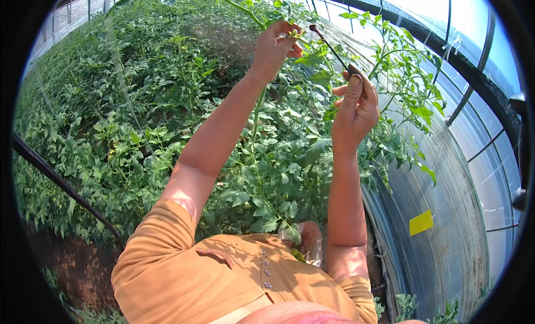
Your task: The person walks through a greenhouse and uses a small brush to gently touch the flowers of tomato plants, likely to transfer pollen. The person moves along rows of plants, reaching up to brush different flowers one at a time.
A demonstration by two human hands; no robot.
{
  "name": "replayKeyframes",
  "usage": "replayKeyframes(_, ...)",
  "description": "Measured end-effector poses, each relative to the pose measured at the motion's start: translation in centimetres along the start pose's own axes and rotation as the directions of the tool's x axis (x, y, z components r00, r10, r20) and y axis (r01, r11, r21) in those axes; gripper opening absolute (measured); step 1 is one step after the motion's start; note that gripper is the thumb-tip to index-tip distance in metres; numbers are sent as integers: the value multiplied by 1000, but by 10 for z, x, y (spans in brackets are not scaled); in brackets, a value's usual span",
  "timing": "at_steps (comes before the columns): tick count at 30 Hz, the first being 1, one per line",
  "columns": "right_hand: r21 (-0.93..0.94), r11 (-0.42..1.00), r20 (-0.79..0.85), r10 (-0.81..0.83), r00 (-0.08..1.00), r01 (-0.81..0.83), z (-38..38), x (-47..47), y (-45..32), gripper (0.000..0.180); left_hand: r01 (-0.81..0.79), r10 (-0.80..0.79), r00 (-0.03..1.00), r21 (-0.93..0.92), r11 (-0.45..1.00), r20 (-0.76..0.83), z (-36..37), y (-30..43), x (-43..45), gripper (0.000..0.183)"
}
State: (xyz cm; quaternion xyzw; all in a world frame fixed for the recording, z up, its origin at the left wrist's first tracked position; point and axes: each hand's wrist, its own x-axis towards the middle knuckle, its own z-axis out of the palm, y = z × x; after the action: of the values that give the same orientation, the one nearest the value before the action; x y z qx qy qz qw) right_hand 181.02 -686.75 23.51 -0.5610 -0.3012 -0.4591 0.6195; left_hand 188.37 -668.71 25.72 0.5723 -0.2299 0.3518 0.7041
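At the top of the view, my left hand (276,48) pinches a small yellow flower cluster (296,33) of a tomato plant between thumb and fingers. My right hand (356,106), lower and to the right, is closed on the handle end of a thin dark brush-like tool (334,53). The tool slants up and left, and its dark reddish tip is close to the flower cluster, apart from it. A thick green tomato stem (238,7) arches in from the upper left to behind my left hand. Leafy tomato shoots (388,60) stand right of my right hand.
Dense tomato plants (154,94) fill the left and middle. Plastic greenhouse sheeting (443,190) with a yellow card (421,222) runs along the right, under dark metal frame bars (489,71). A black hose (67,188) crosses the lower left above bare soil (75,265).
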Motion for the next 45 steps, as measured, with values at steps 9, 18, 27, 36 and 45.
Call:
replayKeyframes(9,10,1000,-12,-23,1000,23,2,13,2,20,-49,50,999,-74,996,21,1,-11,6,16)
replayKeyframes(18,65,998,-10,-15,1000,15,-31,19,11,24,-20,21,1000,-10,1000,22,11,-20,1,22)
replayKeyframes(27,99,986,-20,-134,991,135,-203,-35,5,36,-195,277,924,298,934,-264,89,10,-60,22)
replayKeyframes(36,6,1000,-3,-13,1000,13,-358,4,32,39,-54,69,997,347,936,-32,216,-60,-32,24)
replayKeyframes(45,-49,999,-216,-19,976,8,-438,22,72,38,-158,132,980,177,972,148,308,-52,-102,17)
